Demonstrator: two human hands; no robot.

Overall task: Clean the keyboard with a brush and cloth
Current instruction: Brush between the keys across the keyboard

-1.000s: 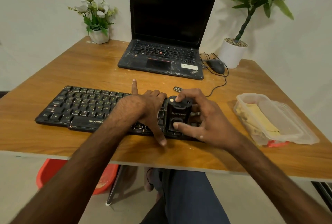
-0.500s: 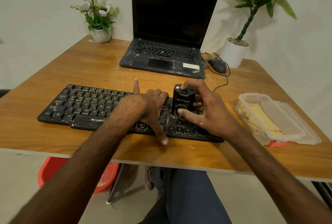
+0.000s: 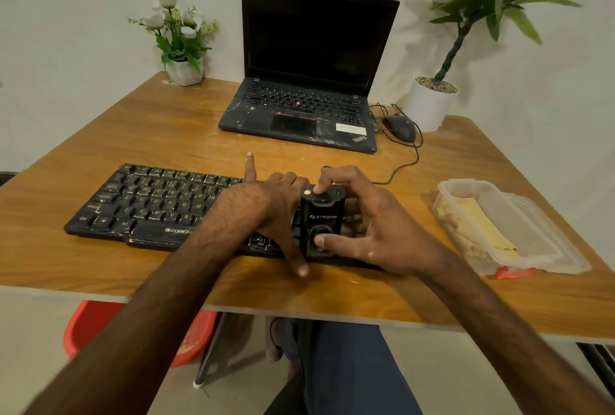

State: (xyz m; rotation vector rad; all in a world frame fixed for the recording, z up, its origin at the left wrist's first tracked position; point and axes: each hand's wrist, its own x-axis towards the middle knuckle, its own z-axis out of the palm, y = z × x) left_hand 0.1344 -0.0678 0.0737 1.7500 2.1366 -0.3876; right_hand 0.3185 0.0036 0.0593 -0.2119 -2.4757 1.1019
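Observation:
A black keyboard [image 3: 156,201] lies along the near part of the wooden desk [image 3: 173,128]. My right hand [image 3: 372,224] grips a black block-shaped brush tool [image 3: 321,223] marked STRIFF and holds it down on the keyboard's right half, thumb on its front and a finger on its top. My left hand [image 3: 266,211] rests on the keyboard's middle just left of the tool, index finger stretched toward the far edge, thumb over the near edge. The keys under both hands are hidden.
An open black laptop [image 3: 303,108] stands at the back centre, with a black mouse [image 3: 399,128] and its cable to its right. A clear plastic box [image 3: 506,231] holding yellow cloth sits on the right. Two white plant pots [image 3: 427,108] [image 3: 184,71] stand at the back corners.
My right hand moved the brush tool away across the keys half a second ago and has drawn it back toward the near edge. My left hand has stayed in place.

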